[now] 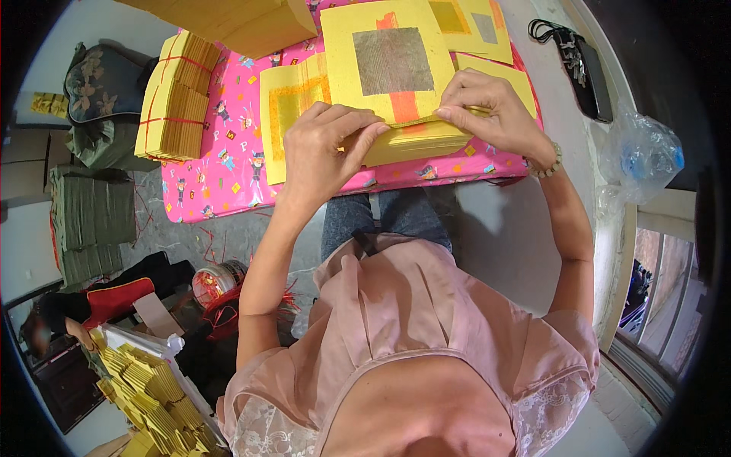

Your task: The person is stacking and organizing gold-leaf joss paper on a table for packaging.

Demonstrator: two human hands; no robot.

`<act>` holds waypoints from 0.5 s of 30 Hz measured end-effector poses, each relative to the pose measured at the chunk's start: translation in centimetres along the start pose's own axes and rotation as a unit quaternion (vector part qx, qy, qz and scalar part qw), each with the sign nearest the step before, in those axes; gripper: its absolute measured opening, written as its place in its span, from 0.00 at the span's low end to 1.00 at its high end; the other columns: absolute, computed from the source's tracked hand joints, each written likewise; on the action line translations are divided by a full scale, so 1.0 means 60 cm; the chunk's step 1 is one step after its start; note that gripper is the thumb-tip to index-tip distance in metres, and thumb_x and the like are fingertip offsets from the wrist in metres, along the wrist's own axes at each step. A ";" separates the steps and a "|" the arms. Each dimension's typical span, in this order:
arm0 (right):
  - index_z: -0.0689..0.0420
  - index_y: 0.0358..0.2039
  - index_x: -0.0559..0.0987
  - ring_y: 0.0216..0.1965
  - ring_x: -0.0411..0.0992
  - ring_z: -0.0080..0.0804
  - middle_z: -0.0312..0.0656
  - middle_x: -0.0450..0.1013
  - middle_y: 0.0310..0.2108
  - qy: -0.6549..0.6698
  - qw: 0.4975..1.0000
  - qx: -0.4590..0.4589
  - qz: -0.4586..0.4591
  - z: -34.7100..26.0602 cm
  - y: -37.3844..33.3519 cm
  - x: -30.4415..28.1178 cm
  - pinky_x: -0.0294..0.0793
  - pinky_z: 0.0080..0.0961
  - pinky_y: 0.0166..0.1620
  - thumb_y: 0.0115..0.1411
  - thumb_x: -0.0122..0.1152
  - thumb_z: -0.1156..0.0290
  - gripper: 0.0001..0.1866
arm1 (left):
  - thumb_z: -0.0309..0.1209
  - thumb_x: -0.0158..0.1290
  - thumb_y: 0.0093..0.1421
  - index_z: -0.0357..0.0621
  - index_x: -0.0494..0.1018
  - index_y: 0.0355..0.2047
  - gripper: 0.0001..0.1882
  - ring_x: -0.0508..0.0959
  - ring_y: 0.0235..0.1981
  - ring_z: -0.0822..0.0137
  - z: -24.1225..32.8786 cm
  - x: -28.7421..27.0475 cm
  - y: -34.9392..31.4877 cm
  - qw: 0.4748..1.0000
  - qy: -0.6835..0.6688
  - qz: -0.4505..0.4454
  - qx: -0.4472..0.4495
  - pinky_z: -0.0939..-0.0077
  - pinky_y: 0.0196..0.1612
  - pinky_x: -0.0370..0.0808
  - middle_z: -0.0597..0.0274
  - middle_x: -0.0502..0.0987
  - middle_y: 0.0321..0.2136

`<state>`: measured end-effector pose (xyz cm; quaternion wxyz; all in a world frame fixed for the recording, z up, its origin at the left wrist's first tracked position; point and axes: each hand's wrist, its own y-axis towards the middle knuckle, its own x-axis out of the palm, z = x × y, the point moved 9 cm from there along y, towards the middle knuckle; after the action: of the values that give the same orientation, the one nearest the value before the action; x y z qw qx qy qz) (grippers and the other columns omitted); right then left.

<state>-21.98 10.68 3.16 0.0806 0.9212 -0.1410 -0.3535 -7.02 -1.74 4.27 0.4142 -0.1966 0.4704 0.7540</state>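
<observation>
Left hand (324, 148): thumb and index finger pinch the near edge of the top sheet (339, 72), upper centre of the frame. Right hand (487, 114): thumb and index finger pinch the same edge, just right of centre; a bead bracelet (546, 161) encircles the wrist. The sheet is yellow, marked with a grey square (393, 61) over an orange stripe. It lies on a yellow stack (419, 147), whose near edges show below the fingers.

Left of the stack, a second pile (293, 122) bears a gold square. Both rest on a pink patterned cloth (179, 199). At the upper left, red ties bind yellow bundles (177, 99). From where I stand, a black pouch (582, 76) shows at the upper right, a clear bag (643, 160) below it. At the lower left, another person's dark sleeve (55, 311) extends near yellow packets (156, 388).
</observation>
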 end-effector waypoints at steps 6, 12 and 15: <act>0.64 0.30 0.83 0.34 0.71 0.26 0.37 0.74 0.29 0.001 1.000 -0.007 -0.004 0.002 0.003 -0.003 0.69 0.24 0.37 0.62 0.64 0.72 0.08 | 0.29 0.65 0.56 0.43 0.84 0.32 0.05 0.76 0.26 0.66 0.000 -0.001 0.005 1.000 0.008 -0.006 0.004 0.73 0.31 0.73 0.63 0.84 0.28; 0.63 0.31 0.82 0.34 0.74 0.31 0.40 0.75 0.31 -0.051 0.998 -0.021 0.007 -0.020 -0.001 -0.011 0.72 0.26 0.38 0.61 0.65 0.72 0.07 | 0.36 0.64 0.55 0.47 0.82 0.34 0.09 0.76 0.27 0.61 0.023 0.006 0.018 0.995 0.056 -0.021 0.077 0.67 0.33 0.72 0.65 0.80 0.25; 0.63 0.37 0.81 0.36 0.75 0.37 0.42 0.76 0.32 -0.106 0.990 -0.080 0.043 -0.055 0.005 -0.021 0.74 0.29 0.41 0.59 0.66 0.73 0.08 | 0.34 0.61 0.58 0.47 0.81 0.38 0.09 0.76 0.28 0.62 0.011 0.005 0.031 0.993 0.084 -0.047 0.063 0.65 0.34 0.70 0.63 0.78 0.23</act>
<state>-20.69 10.95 6.47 0.1537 0.8622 -0.1595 -0.4556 -8.63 -1.42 5.43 0.4196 -0.2542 0.5403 0.6836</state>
